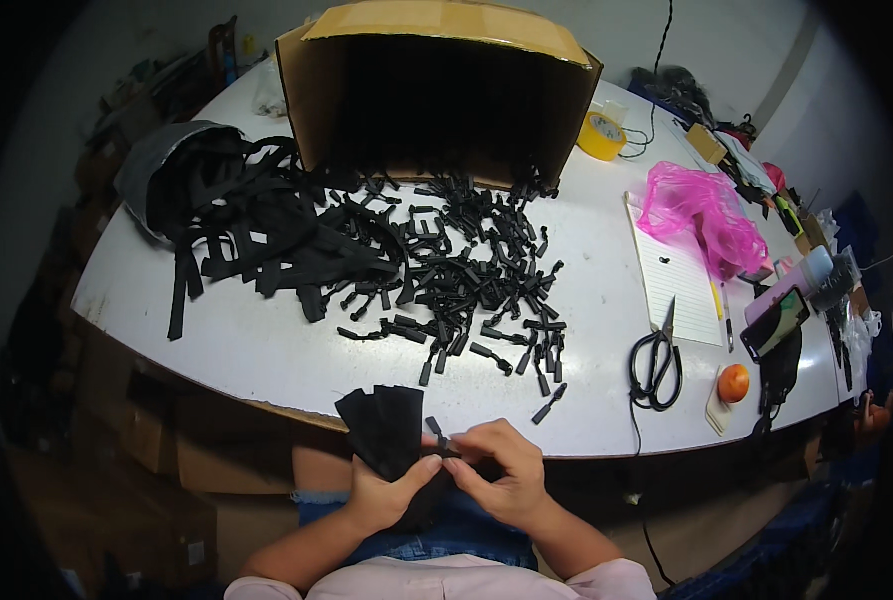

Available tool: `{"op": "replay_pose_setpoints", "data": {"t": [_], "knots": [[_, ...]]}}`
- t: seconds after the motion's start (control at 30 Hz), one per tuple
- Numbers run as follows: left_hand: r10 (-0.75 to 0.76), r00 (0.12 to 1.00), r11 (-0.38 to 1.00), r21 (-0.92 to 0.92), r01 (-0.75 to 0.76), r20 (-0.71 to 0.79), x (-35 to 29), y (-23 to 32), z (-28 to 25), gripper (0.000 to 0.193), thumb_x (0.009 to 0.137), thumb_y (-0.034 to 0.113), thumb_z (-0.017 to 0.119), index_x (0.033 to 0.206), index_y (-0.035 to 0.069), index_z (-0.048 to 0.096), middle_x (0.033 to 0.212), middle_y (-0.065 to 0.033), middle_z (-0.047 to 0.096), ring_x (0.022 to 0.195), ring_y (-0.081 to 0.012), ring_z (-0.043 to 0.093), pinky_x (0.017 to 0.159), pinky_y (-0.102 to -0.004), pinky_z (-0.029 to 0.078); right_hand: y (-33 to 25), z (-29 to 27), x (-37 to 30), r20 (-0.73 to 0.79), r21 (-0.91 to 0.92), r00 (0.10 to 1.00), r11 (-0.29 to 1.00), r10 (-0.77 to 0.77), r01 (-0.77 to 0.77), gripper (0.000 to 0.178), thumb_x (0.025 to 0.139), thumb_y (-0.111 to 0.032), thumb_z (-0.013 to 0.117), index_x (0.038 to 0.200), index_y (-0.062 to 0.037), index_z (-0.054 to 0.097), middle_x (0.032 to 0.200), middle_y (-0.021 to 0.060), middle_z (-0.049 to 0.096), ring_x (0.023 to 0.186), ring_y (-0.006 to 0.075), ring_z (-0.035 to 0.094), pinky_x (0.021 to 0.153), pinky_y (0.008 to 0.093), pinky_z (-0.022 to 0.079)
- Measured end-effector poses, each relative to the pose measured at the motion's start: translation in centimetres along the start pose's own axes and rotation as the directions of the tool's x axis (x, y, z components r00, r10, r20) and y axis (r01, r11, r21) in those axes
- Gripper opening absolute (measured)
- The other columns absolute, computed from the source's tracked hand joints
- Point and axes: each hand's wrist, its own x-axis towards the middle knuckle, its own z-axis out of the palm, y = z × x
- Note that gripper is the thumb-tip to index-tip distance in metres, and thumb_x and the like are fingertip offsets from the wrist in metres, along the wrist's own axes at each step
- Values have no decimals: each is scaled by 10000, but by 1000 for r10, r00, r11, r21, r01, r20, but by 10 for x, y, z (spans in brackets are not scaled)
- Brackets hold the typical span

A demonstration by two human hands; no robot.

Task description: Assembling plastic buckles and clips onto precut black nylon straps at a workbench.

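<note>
Near the front edge of the table, my left hand (384, 492) is closed on several black fabric strips (386, 425), fanned out above its fingers. My right hand (503, 474) pinches a small black zipper pull (436, 432) close to the left thumb. Both sets of fingertips meet around its lower end, so what lies between them is partly hidden. Beyond my hands, a loose pile of similar zipper pulls (481, 285) spreads over the white table (236, 355). To its left is a tangle of black strips (266, 235), spilling from a dark grey bag (144, 185).
An open cardboard box (431, 22) stands behind the pile. On the right are black-handled scissors (656, 365), a lined notepad (674, 290), a pink plastic bag (701, 215), an orange fruit (733, 383), a phone (776, 325) and yellow tape (600, 137). A cord hangs off the front edge.
</note>
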Motion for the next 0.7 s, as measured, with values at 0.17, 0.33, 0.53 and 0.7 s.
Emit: {"op": "replay_pose_setpoints", "data": {"t": [0.17,0.33,0.53,0.7], "knots": [[45,999,998,-48,-46,-14,0,0,3,198,739,37,603,925,-5,552,815,-50,580,737,-105,549,675,-222,451,13,16,-15,-67,221,988,968,138,-120,98,737,6,591,831,16,567,734,51,542,564,54,489,498,171,388],[-159,979,970,-167,179,126,2,9,-5,202,740,54,605,921,-16,551,790,-59,576,593,-80,526,512,-185,442,15,8,-9,122,649,942,693,312,-314,59,758,-8,575,802,19,548,694,23,521,524,52,437,467,155,341],[-131,982,983,-113,146,134,-1,13,-4,198,738,55,600,916,-22,563,778,-57,578,522,-56,494,445,-166,408,17,2,-11,374,719,820,423,433,-551,46,763,-14,571,789,8,540,704,3,509,513,47,412,453,157,319],[-122,989,989,-75,129,82,-1,12,-1,179,751,47,580,919,-13,575,790,-52,587,525,-45,488,450,-162,406,14,22,-20,-94,390,975,908,204,-152,49,773,-29,562,795,6,536,692,12,510,502,41,401,447,167,312]]}}
